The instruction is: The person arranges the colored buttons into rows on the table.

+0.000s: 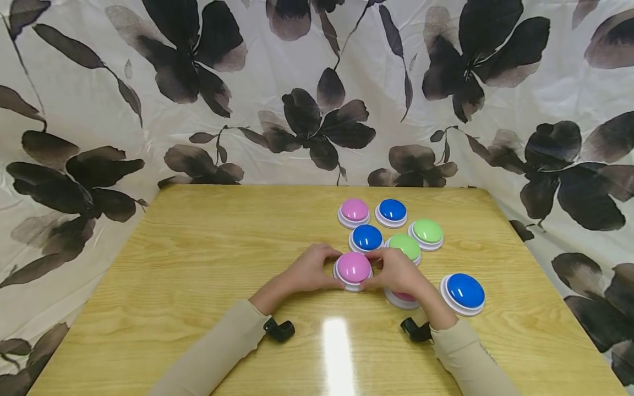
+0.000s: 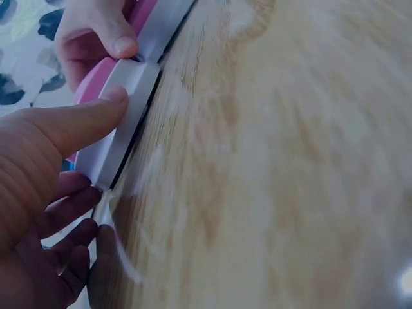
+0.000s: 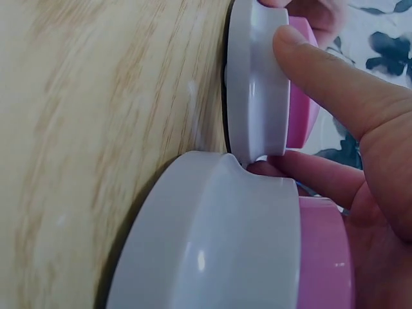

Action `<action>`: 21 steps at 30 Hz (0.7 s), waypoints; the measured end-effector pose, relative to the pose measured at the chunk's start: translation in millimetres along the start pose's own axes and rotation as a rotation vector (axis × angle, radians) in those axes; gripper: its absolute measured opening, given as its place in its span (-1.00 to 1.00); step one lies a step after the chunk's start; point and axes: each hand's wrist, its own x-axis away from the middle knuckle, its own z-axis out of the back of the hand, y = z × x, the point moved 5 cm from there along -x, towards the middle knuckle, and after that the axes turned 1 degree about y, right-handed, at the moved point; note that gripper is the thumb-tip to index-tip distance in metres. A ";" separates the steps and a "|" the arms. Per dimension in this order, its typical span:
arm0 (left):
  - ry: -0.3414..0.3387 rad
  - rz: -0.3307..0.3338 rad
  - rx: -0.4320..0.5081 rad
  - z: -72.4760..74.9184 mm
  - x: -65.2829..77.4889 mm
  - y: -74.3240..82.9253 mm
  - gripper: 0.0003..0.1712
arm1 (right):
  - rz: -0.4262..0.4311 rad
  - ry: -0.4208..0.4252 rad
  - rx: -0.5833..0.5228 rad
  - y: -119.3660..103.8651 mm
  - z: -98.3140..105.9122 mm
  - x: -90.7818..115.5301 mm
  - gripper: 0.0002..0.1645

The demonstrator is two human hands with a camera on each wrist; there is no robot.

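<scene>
A pink push button (image 1: 354, 268) with a white round base sits on the table between both hands. My left hand (image 1: 313, 269) grips its left side; in the left wrist view the thumb (image 2: 96, 119) presses the white rim. From the right, my right hand (image 1: 398, 270) pinches the same base, its thumb (image 3: 309, 61) on the rim in the right wrist view. A second pink button (image 3: 325, 251) stands beside it, partly hidden under the right hand in the head view. Just behind are a blue button (image 1: 367, 237) and a green button (image 1: 406, 245).
Farther back stand another pink button (image 1: 354, 210), a blue button (image 1: 392, 210) and a green button (image 1: 428, 231). One more blue button (image 1: 465, 290) sits right of the right wrist. The wooden table (image 1: 223, 231) meets a flowered cloth (image 1: 317, 66) behind it.
</scene>
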 end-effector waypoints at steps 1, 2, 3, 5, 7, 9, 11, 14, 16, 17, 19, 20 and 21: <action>0.001 -0.003 -0.005 -0.7 -0.3 -0.1 -0.17 | 0.003 0.001 -0.001 -0.3 -0.5 0.3 -0.09; 0.004 -0.010 -0.007 -1.0 -0.6 -0.2 -0.18 | 0.006 0.004 -0.001 -0.4 -0.9 0.4 -0.09; 0.005 -0.013 -0.005 -1.3 -0.7 -0.4 -0.19 | 0.009 0.008 0.001 -0.4 -1.3 0.4 -0.09; 0.009 -0.008 0.021 -1.2 -0.3 -1.0 -0.18 | 0.017 0.011 0.002 -0.5 -1.8 0.3 -0.09; 0.013 0.002 0.048 -0.2 0.8 -2.1 -0.17 | 0.022 0.008 -0.005 -1.2 -2.3 -0.1 -0.08; 0.017 0.010 0.075 1.8 2.7 -3.3 -0.16 | 0.027 0.005 -0.010 -2.7 -2.8 -1.2 -0.08; 0.019 0.014 0.095 3.6 4.9 -4.4 -0.16 | 0.034 0.006 -0.012 -5.9 -3.2 -2.0 -0.08; 0.029 0.008 0.109 7.1 8.9 -6.8 -0.20 | 0.056 0.014 -0.004 -11.6 -4.3 -5.2 -0.09; 0.041 0.006 0.118 10.4 12.0 -9.1 -0.22 | 0.078 0.018 0.001 -16.9 -5.7 -8.2 -0.12; 0.047 0.006 0.118 12.4 13.5 -10.4 -0.23 | 0.089 0.019 -0.002 -19.5 -6.6 -9.8 -0.13; 0.059 0.008 0.112 17.0 16.6 -13.4 -0.24 | 0.108 0.025 -0.001 -24.7 -8.0 -13.4 -0.14; 0.062 0.012 0.110 19.3 17.9 -15.2 -0.25 | 0.116 0.029 0.002 -27.6 -8.8 -15.3 -0.15; 0.064 0.016 0.106 21.8 19.2 -17.0 -0.25 | 0.120 0.030 0.001 -30.5 -9.6 -17.2 -0.16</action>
